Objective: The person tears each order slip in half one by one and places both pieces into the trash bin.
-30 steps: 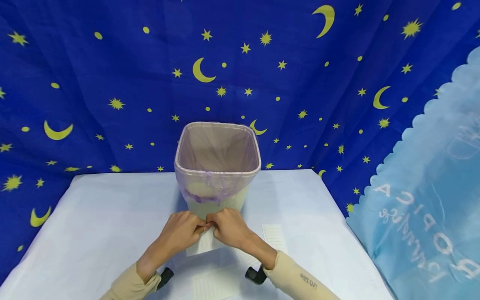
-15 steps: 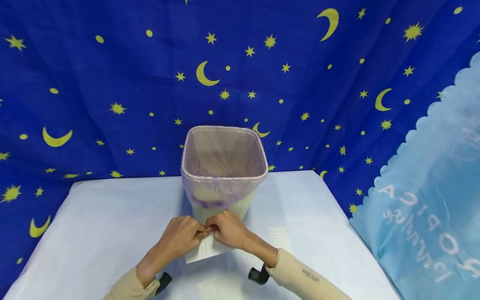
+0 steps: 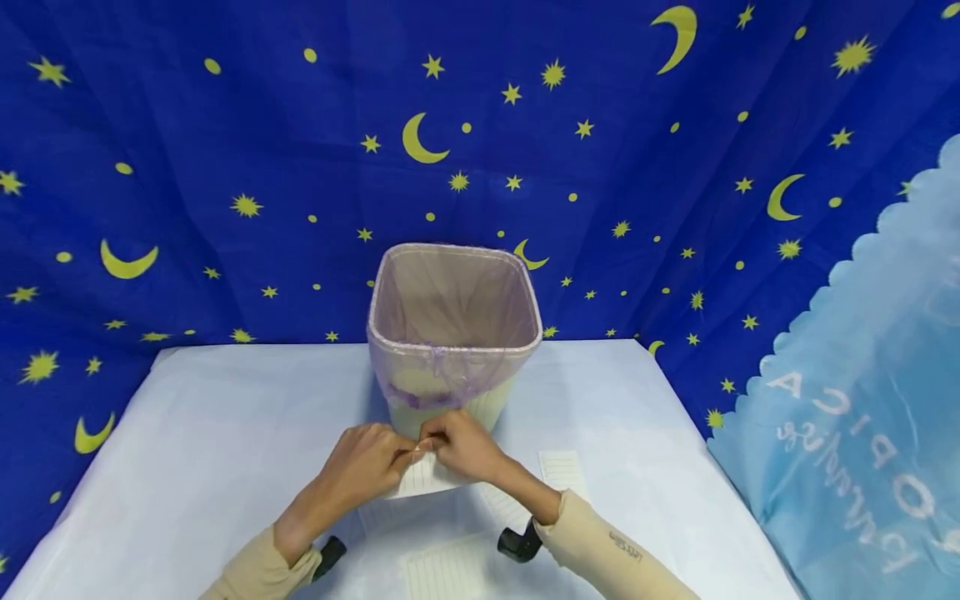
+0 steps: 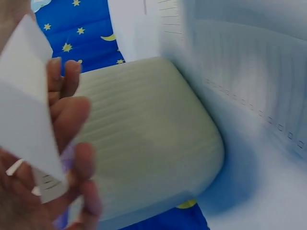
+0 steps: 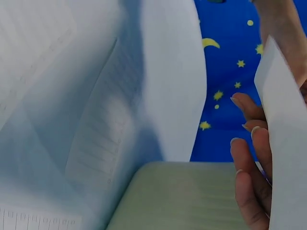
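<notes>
Both hands hold a sheet of lined paper in front of the bin, fingertips close together at its upper edge. My left hand pinches it from the left, my right hand from the right. In the left wrist view the paper hangs before the curled fingers, with a small lined part showing below. In the right wrist view the sheet's blank face covers part of the hand. Just behind the hands stands a cream, ribbed bin, upright, lined with a thin purple bag folded over its rim.
Several more lined paper sheets lie on the white-covered table: one by the front edge, one right of the bin. A blue star-patterned cloth hangs behind, and a light blue printed cloth hangs at the right.
The paper's lower edge has come up and shifted right, uncovering another sheet on the table beneath. My right hand has moved slightly up and right; both hands still grip the paper.
</notes>
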`<state>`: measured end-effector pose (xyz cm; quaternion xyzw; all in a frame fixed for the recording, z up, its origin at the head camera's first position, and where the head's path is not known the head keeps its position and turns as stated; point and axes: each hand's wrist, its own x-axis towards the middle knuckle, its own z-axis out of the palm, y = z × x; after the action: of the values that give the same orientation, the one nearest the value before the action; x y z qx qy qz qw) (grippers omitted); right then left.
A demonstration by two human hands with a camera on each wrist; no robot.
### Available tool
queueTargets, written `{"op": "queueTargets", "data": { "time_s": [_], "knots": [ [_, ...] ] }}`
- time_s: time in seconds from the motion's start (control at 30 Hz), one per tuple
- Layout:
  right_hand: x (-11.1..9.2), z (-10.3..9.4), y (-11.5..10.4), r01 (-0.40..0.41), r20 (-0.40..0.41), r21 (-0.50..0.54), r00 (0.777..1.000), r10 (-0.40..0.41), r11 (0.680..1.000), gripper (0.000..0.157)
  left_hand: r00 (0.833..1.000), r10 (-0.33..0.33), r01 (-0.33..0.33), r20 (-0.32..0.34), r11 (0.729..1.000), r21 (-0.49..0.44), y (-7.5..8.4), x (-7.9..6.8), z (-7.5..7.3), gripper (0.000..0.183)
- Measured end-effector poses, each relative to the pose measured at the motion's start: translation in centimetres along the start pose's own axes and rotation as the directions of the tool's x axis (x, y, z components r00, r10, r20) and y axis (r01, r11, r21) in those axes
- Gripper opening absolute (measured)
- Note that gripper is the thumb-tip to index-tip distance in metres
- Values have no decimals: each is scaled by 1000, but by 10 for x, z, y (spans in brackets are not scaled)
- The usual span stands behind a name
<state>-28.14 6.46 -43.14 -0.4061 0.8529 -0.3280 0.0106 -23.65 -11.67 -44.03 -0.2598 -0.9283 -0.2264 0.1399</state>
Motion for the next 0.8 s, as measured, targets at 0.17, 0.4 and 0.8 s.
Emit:
{"op": "queueTargets", "data": {
  "time_s": [0.17,0.4,0.8],
  "knots": [
    [-5,-2,-3,19,2,-109,1000,-19,994,19,980,-118,135,161,986,-98,1,4,-5,26],
    [-10,-10,-6,46,115,-135,993,-30,990,10,961,-159,189,226,975,-118,5,8,-8,9],
    [-23,-15,-7,18,141,-261,990,20,965,19,968,-138,160,210,983,-93,13,10,-2,27]
  ]
}}
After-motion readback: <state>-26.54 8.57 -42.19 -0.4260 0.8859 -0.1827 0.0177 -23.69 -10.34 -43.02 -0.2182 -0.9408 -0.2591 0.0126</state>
